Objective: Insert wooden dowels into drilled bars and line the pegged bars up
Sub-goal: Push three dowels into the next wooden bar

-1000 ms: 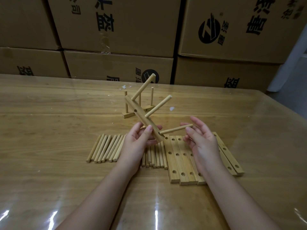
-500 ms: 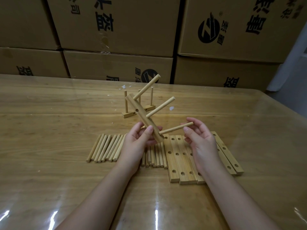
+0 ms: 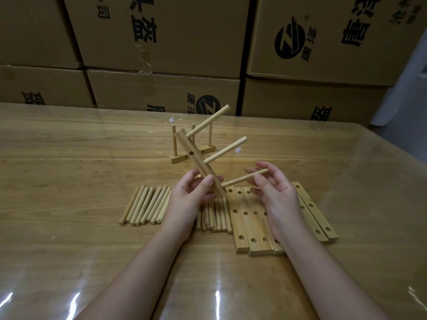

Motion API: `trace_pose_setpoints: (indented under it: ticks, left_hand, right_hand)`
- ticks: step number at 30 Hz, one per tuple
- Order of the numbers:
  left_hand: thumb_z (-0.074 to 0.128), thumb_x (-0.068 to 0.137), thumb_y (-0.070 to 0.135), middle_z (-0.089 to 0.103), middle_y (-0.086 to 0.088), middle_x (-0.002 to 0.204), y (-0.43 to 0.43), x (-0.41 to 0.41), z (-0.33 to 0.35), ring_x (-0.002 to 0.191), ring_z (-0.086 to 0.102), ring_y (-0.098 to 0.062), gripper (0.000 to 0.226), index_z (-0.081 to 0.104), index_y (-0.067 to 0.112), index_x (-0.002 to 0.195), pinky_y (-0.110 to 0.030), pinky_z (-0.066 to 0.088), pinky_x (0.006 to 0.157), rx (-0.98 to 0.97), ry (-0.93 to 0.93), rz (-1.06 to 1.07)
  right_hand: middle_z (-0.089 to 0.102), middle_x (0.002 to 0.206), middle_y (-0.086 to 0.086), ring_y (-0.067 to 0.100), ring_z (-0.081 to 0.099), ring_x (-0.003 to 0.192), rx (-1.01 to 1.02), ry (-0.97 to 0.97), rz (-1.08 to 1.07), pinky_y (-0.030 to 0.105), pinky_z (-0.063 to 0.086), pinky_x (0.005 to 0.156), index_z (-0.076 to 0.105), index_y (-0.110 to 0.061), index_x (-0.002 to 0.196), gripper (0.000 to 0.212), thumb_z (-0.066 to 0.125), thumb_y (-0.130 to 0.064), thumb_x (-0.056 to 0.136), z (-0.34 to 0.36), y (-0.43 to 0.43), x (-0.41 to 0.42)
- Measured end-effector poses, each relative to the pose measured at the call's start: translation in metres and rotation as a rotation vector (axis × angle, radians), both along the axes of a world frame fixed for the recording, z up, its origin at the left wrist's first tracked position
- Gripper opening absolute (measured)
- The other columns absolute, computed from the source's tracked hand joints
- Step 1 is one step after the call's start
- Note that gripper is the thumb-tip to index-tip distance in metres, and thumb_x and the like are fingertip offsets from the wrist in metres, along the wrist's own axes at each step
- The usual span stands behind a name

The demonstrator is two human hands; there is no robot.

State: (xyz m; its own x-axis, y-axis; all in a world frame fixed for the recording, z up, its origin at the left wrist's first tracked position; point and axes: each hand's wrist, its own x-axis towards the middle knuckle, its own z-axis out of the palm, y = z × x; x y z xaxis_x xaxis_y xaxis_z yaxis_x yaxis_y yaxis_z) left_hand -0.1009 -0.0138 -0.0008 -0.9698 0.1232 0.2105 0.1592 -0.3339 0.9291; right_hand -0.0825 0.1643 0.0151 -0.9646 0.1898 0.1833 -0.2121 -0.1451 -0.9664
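Centre frame: right hand (image 3: 275, 192), lately spread, now pinches the lowest dowel (image 3: 240, 179); left hand (image 3: 187, 199) grips the bar (image 3: 196, 162); peg probably nearly seated

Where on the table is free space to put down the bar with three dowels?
Bare table lies right of the standing pegged bar, behind the flat drilled bars; also left of it, behind the loose dowels. The middle strip under the left hand and right hand is crowded.
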Motion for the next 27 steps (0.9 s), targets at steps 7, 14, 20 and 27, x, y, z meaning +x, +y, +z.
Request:
trace_pose_setpoints:
  ticks: [7, 14, 20, 27]
  left_hand:
    - [0.060, 0.083, 0.028, 0.074, -0.006, 0.102, 0.0009, 0.0023, 0.0030, 0.094, 0.071, -0.022, 0.038, 0.059, 0.016, 0.118, -0.023, 0.055, 0.071, -0.049, 0.008, 0.009]
    - [0.055, 0.092, 0.013, 0.074, -0.004, 0.100, 0.0008, 0.0043, 0.0036, 0.091, 0.071, -0.021, 0.023, 0.061, 0.017, 0.114, -0.029, 0.058, 0.075, -0.108, 0.020, 0.028]
    - [0.055, 0.091, 0.011, 0.074, -0.006, 0.098, 0.0016, 0.0050, 0.0040, 0.091, 0.071, -0.022, 0.025, 0.061, 0.020, 0.114, -0.029, 0.058, 0.072, -0.108, 0.011, 0.029]
    - [0.055, 0.092, 0.011, 0.074, -0.005, 0.097, 0.0018, 0.0051, 0.0047, 0.091, 0.071, -0.021, 0.023, 0.061, 0.018, 0.113, -0.030, 0.059, 0.072, -0.114, 0.004, 0.037]
  right_hand:
    - [0.073, 0.098, -0.005, 0.006, 0.065, 0.078, 0.040, 0.008, -0.034, 0.023, 0.051, 0.072, 0.063, -0.030, 0.104, 0.022, 0.055, -0.014, 0.092, -0.0001, 0.0003, -0.0004]
    - [0.073, 0.095, -0.007, 0.001, 0.059, 0.065, 0.110, 0.047, -0.076, 0.015, 0.051, 0.064, 0.064, -0.034, 0.098, 0.023, 0.055, -0.014, 0.093, -0.0015, -0.0013, -0.0001]
    - [0.073, 0.094, -0.006, 0.001, 0.056, 0.061, 0.148, 0.071, -0.070, 0.014, 0.049, 0.061, 0.065, -0.043, 0.089, 0.033, 0.055, -0.013, 0.093, -0.0012, -0.0016, 0.0007]
    - [0.073, 0.093, -0.007, 0.001, 0.055, 0.061, 0.162, 0.068, -0.069, 0.014, 0.048, 0.059, 0.065, -0.042, 0.085, 0.030, 0.057, -0.014, 0.092, -0.0019, -0.0008, 0.0009]
